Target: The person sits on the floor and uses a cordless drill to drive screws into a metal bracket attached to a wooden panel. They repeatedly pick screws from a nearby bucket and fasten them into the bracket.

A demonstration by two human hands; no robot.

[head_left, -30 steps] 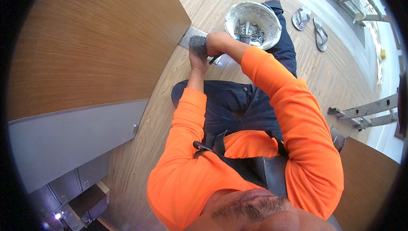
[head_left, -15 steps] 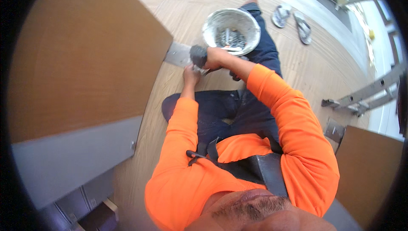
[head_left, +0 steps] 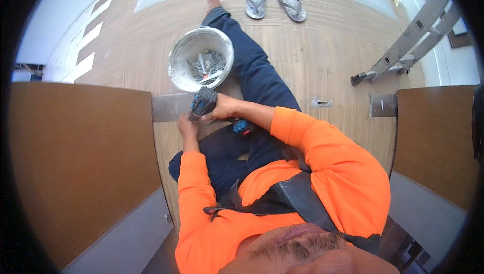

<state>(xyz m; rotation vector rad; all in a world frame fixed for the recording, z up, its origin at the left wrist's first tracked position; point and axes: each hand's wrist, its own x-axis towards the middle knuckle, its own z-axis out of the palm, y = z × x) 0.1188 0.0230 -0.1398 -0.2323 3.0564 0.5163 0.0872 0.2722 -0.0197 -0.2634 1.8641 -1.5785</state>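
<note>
Drill (head_left: 203,101), dark with blue accents, sits over the bent leg (head_left: 217,145) with its nose towards the left and its base (head_left: 243,126) back near the thigh. The right hand (head_left: 224,106) is clamped round its grip; the left hand (head_left: 188,125) is close up at the nose end, and whether its fingers are pinching something or merely steadying there I cannot tell. It looks fairly heavy for its size, hard-shelled and stiff, with the weight probably shared between motor body and base, so the grip just behind the body seems the best place to take hold; the front end, which may turn, is better left clear of fingertips. Grip should be decent unless dust makes it slippery, and it hardly looks fragile

Just beyond the hands lies a grey metal plate (head_left: 169,107) against the end of the brown panel (head_left: 83,158). Next comes a smeared white bucket (head_left: 176,64) with small metal pieces (head_left: 216,61) inside, beside the outstretched leg (head_left: 257,67). Farther off on the wood floor (head_left: 312,62) are two sandals (head_left: 256,2) and a ladder (head_left: 403,39)
</note>
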